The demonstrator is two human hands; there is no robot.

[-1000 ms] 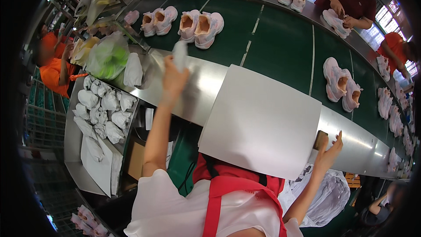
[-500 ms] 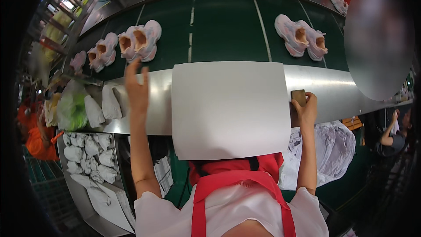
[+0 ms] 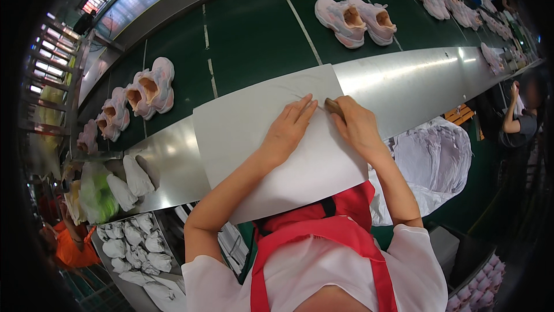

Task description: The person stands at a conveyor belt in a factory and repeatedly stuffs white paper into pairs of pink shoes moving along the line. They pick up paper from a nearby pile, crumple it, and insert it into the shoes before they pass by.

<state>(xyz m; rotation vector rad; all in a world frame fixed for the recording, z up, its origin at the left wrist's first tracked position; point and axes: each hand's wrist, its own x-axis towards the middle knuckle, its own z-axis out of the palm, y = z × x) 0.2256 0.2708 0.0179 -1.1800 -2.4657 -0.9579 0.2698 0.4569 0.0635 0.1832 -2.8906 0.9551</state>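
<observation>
Lying flat across the near edge of the long shiny steel desk point(image 3: 415, 81), a large white sheet of thin paper point(image 3: 248, 139) overhangs toward the person's red apron point(image 3: 323, 237). The left hand point(image 3: 288, 130) rests palm-down on the sheet, fingers spread and extended, its grip open and pressing on the paper. Just beside it, the right hand point(image 3: 358, 124) has its grip closed around a small brown wooden-looking tool point(image 3: 333, 106), whose end shows above the knuckles and touches the paper near its upper right corner. The two hands are nearly touching.

Beyond the desk runs a dark green conveyor belt point(image 3: 254, 35) carrying pairs of pale pink and white sneakers point(image 3: 355, 20). At the left, crumpled white paper wads point(image 3: 130, 176) sit on the desk, more filling a grey tray point(image 3: 130, 243) below. A heap of white tissue paper point(image 3: 433, 156) lies to the person's right.
</observation>
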